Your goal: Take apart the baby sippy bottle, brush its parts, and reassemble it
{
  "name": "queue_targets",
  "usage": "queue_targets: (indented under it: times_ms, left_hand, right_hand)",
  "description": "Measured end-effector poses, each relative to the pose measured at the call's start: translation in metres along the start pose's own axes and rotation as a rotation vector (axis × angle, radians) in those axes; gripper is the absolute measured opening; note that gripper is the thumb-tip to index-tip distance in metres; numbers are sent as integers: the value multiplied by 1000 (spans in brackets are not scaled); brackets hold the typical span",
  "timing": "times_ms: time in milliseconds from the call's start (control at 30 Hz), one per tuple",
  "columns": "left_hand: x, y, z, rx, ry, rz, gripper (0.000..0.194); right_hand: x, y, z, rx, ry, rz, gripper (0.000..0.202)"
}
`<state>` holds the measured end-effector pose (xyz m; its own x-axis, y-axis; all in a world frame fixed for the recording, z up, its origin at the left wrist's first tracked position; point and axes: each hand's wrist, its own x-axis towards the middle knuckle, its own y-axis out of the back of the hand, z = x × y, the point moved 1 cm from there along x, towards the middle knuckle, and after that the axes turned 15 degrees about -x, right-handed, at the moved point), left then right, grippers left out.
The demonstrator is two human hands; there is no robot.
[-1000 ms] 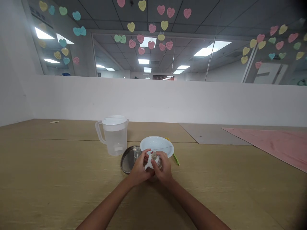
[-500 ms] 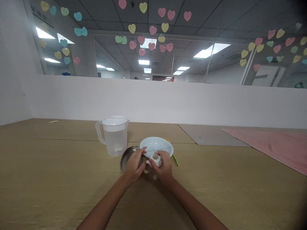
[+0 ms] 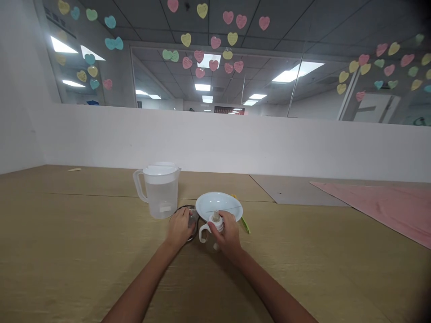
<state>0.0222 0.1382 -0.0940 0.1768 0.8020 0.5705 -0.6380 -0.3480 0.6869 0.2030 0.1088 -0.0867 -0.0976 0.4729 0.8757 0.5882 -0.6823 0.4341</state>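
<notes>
My right hand (image 3: 229, 235) grips a baby bottle top (image 3: 216, 223), a white collar with a curved handle and a translucent nipple-like tip pointing up. A second small white end shows below it; whatever is under the collar is mostly hidden. My left hand (image 3: 180, 228) reaches into a round metal bowl (image 3: 194, 237), fingers curled down around a clear piece (image 3: 193, 218) whose shape I cannot fully see. Just behind both hands lies a pale oval plate (image 3: 218, 202).
A translucent lidded pitcher (image 3: 162, 190) stands behind the bowl on the left. A green stick-like utensil (image 3: 245, 225) pokes out by the plate's right side. Farther right lie a grey sheet (image 3: 296, 193) and a pink cloth (image 3: 380, 206). A white wall (image 3: 215, 141) bounds the table's back.
My left hand has let go of the white handle and moved left into the metal bowl, its fingers closing there. The right hand keeps the bottle top and shifts slightly left.
</notes>
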Motion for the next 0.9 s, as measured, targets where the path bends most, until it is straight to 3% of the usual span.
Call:
queue_targets:
  times_ms: [133, 233, 300, 400, 467, 533, 600, 667, 767, 900]
  left_hand:
    - [0, 3, 2, 21, 108, 53, 19]
    - [2, 9, 4, -1, 124, 206, 22]
    - [4, 17, 9, -77, 35, 397, 22]
    - [1, 29, 19, -216, -228, 682, 23]
    - [-4, 30, 26, -262, -416, 786, 25]
    - [-10, 25, 32, -308, -586, 758, 27]
    - [-17, 16, 37, -356, -745, 638, 26]
    - [-22, 9, 43, -373, -853, 550, 28]
    - [-24, 7, 50, -366, -871, 536, 40]
    - [-19, 9, 49, -363, -691, 390, 58]
  right_hand:
    - [0, 0, -1, 0, 7, 4, 30]
    - [-1, -1, 0, -6, -1, -9, 31]
    - [-1, -1, -1, -7, -21, -15, 33]
    - [0, 0, -3, -5, -76, 9, 51]
    - [3, 4, -5, -35, -29, 68, 66]
    - [6, 8, -10, -97, 134, 170, 69]
    - [8, 12, -13, -147, 326, 282, 59]
    - [10, 15, -14, -158, 420, 358, 46]
    - [12, 19, -11, -136, 350, 384, 39]
    - [11, 17, -5, -123, 113, 294, 45]
